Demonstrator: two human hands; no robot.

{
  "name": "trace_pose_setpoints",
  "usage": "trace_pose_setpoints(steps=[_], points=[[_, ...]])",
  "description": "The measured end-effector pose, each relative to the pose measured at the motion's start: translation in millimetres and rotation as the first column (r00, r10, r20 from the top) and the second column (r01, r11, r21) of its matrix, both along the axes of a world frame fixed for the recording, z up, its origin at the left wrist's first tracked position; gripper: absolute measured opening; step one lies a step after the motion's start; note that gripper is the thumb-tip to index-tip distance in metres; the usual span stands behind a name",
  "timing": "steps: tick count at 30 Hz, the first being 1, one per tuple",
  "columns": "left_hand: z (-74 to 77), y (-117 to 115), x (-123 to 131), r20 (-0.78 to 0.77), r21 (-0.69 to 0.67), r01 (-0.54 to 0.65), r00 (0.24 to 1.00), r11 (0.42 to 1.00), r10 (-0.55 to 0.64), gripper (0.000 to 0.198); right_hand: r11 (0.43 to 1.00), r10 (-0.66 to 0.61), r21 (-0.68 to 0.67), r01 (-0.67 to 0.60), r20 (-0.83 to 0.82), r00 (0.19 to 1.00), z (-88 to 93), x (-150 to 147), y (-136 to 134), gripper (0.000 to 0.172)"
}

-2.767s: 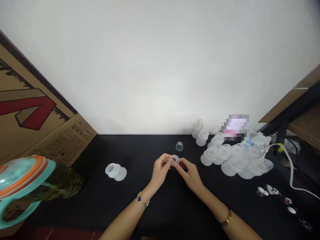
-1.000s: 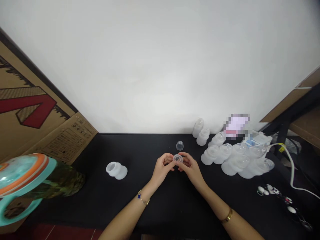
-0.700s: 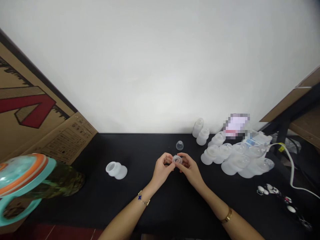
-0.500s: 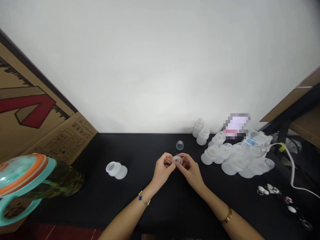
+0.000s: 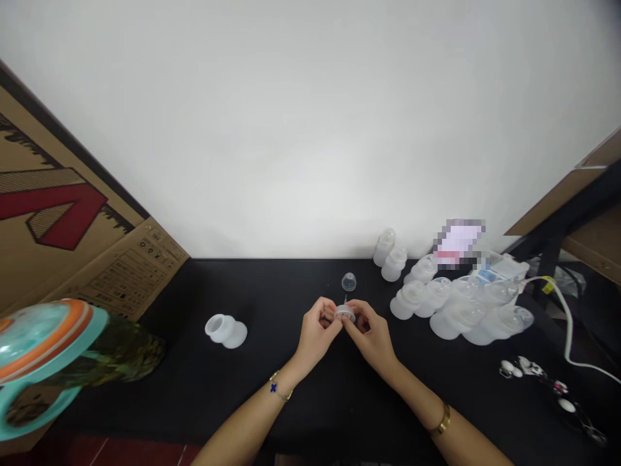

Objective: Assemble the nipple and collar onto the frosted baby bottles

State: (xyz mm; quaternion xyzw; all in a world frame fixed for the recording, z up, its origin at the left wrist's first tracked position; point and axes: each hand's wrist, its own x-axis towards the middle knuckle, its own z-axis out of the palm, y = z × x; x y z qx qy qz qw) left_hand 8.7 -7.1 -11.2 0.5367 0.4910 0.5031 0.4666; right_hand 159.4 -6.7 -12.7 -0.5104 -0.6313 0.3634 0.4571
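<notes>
— In the left hand (image 5: 316,333) and right hand (image 5: 372,336)?
— A small white ring (image 5: 345,313), pinched from both sides, over the middle of the black surface (image 5: 291,281).
— Looking how?
— Round, pale, translucent, with a thin spike (image 5: 346,299) pointing toward a clear dome cap (image 5: 348,282) just beyond.
— Room for moving?
— To the left, a wide stretch, up to an open white bottle (image 5: 226,331). To the right, a narrower gap before crowded white bottles (image 5: 451,318). Beyond the cap, the back edge (image 5: 266,260), right by the wall (image 5: 310,129).
</notes>
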Motion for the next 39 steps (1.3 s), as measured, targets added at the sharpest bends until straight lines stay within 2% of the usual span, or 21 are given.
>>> trace_pose_setpoints(steps=[12, 18, 22, 27, 39], points=[[0.5, -0.8, 0.1, 0.004, 0.013, 0.002, 1.0, 1.0, -0.002, 0.014, 1.0, 0.003, 0.007, -0.003, 0.028, 1.0, -0.5, -0.4, -0.6, 0.021], [0.9, 0.9, 0.4, 0.156, -0.089, 0.074, 0.986, 0.993, -0.059, 0.024, 0.999, 0.03, -0.018, -0.03, -0.04, 0.999, 0.8, 2.1, 2.1, 0.026], [3.0, 3.5, -0.3, 0.233, -0.133, 0.088, 0.971, 0.987, -0.055, 0.031, 0.997, 0.034, -0.058, -0.041, -0.119, 0.992, 3.9, 2.5, 3.8, 0.031], [5.1, 6.5, -2.4, 0.285, -0.188, 0.095, 0.958, 0.978, -0.038, 0.04, 0.99, 0.042, -0.122, -0.071, -0.226, 0.973, 3.4, 2.5, 5.3, 0.038], [5.9, 8.5, -4.1, 0.292, -0.238, 0.145, 0.954, 0.96, -0.071, 0.039, 0.985, 0.05, -0.143, -0.101, -0.32, 0.946, -0.2, 2.8, 7.2, 0.038]])
